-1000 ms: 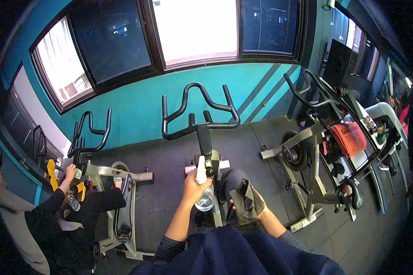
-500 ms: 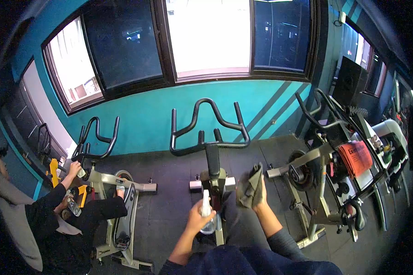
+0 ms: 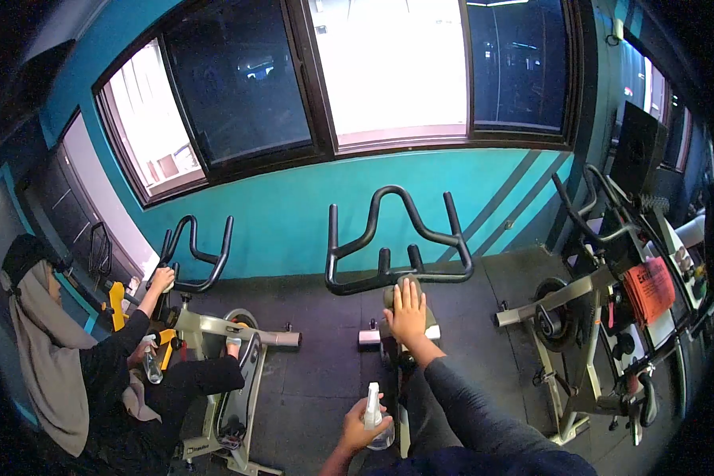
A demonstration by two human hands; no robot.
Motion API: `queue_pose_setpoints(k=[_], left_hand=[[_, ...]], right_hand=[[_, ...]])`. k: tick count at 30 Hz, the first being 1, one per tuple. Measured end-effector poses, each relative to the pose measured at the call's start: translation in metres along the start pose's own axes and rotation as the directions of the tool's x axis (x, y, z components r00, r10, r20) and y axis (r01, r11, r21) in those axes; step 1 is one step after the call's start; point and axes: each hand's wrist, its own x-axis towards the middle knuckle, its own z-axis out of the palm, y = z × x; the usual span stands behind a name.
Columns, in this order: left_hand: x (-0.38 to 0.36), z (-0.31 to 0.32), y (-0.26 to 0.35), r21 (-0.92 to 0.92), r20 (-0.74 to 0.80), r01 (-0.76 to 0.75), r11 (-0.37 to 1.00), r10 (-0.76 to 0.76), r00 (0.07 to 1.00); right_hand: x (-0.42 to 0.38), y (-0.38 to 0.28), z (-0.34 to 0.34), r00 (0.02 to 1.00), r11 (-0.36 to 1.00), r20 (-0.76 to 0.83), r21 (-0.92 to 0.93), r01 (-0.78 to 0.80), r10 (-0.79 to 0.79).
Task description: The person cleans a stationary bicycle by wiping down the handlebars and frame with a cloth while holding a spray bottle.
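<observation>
My left hand [image 3: 361, 430] is closed around a spray bottle [image 3: 379, 432] with a white trigger head and a clear body, low in front of me. My right hand [image 3: 408, 315] lies flat with fingers stretched out on the stem below the handlebar of the middle exercise bike [image 3: 399, 190]. Under the palm and fingers is a grey-green cloth [image 3: 431, 319], mostly hidden by the hand. The black handlebar rises just beyond my fingertips.
At left, a person [image 3: 47, 349] sits by another exercise bike [image 3: 214, 325], one hand at its handlebar, a spray bottle [image 3: 152, 363] in the other. A third bike [image 3: 559, 317] and an orange cloth [image 3: 649, 289] are at right. A teal wall [image 3: 293, 198] with windows stands ahead.
My right hand has moved forward and left, bringing the cloth from beside the bike onto its stem. The spray bottle in my left hand is lower in view. The view has shifted.
</observation>
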Motion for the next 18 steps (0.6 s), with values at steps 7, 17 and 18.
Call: queue_pose_setpoints(k=[7,17,18], left_hand=[[-0.004,0.001,-0.018,0.004,0.050,0.045,0.999,-0.045,0.998],[-0.011,0.009,-0.005,-0.003,0.029,-0.061,0.998,0.061,0.998],[-0.011,0.010,-0.007,-0.015,0.026,-0.056,0.998,0.056,0.998]], right_hand=[[0.042,0.009,0.018,0.993,1.000,-0.121,-0.019,-0.021,0.018],[0.031,0.012,0.004,0.997,0.995,0.072,-0.094,0.021,-0.014],[0.021,0.012,0.003,0.996,0.995,0.084,-0.092,0.033,-0.025]])
